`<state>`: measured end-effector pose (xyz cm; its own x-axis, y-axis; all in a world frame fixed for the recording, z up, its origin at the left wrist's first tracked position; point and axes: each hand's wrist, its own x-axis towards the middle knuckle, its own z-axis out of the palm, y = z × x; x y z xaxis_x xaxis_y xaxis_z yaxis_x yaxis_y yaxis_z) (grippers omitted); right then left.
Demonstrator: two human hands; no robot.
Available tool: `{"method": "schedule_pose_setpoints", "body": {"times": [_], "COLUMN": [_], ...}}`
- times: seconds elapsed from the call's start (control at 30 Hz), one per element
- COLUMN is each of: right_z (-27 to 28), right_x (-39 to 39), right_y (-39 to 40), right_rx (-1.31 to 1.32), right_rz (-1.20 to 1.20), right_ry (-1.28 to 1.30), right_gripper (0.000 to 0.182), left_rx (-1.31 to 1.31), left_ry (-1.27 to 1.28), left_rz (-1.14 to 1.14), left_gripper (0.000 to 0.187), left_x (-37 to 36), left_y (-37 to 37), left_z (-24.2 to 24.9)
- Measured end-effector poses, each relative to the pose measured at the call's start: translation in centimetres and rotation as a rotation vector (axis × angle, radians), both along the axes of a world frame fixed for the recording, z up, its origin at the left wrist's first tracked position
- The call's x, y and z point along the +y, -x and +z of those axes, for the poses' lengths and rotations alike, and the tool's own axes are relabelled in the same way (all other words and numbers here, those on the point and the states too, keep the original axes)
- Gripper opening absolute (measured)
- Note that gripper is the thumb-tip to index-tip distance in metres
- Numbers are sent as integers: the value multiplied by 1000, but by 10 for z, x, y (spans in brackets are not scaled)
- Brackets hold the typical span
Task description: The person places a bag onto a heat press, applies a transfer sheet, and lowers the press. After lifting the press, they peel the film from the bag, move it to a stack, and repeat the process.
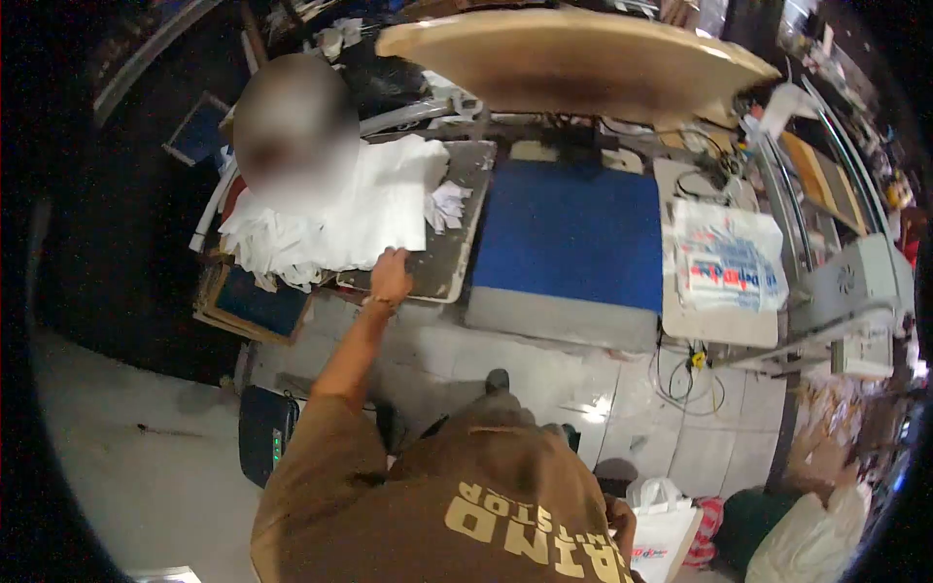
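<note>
My left arm stretches forward to a dark, worn board. There my left hand is closed at the near right corner of a pile of white cloth-like sheets, its fingers on the edge of a sheet. Loose white strips stick out at the right of the pile, and more hang off its left side. A blurred patch covers the pile's far left part. My right hand is low by my side, dark and mostly hidden by my brown shirt, close to a white bag with handles.
Right of the board is a blue pad, with a tan curved panel above its far end. Further right, a printed plastic bag lies on a pale board. A grey machine box and loose cables are at the right.
</note>
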<state>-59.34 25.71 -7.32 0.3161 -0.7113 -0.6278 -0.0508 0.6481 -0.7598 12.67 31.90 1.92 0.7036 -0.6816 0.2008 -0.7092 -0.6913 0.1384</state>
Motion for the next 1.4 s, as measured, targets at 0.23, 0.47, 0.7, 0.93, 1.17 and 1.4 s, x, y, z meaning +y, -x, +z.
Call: {"method": "schedule_pose_setpoints", "body": {"times": [0.23,0.47,0.7,0.93,1.17,1.4], "right_z": [40,179,164,221,211,107], "right_x": [-179,-138,-119,-86,-159,-210], "right_y": [-163,-448,-668,-573,-423,-257], "right_rx": [360,-72,-241,-413,-309,-507], "right_rz": [926,1097,1022,1416,604,151], "right_ry": [-301,385,321,758,70,-249], "right_gripper": [70,60,56,36,41,90], "left_rx": [-249,-372,81,1130,1281,1060], "left_ry": [-249,659,509,1055,844,705], "left_rz": [-61,100,-622,688,180,-147], "left_gripper": [25,17,19,38,38,40], "left_x": [-32,8,59,98,11,-174], "left_y": [-72,-75,44,-15,35,91], "left_z": [-17,69,91,-3,71,41]}}
